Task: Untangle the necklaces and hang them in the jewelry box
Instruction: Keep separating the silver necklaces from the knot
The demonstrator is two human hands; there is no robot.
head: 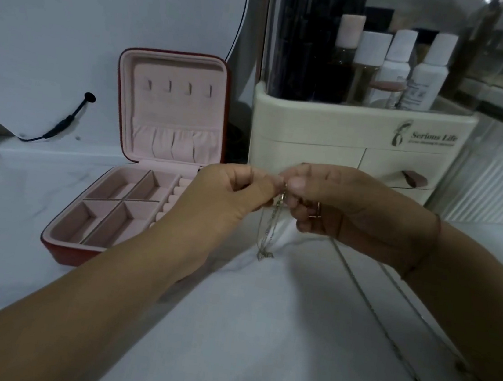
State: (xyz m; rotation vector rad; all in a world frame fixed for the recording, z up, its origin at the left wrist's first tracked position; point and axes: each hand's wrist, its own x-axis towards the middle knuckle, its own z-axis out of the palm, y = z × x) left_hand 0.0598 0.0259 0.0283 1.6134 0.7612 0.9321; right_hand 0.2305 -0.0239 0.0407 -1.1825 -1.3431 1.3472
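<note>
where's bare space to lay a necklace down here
Bare tabletop left of the jewelry box, in front of the black cable. Also the white cloth between the forearms, on the near side of the left hand and right hand pinching the tangled necklaces. Crowded: the cloth's right side, where a chain trails, and back right, filled by the cream organizer.

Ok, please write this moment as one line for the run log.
stage: untangling | left hand: pinches necklace chains | right hand: pinches necklace chains | jewelry box: open, hooks bare
</note>
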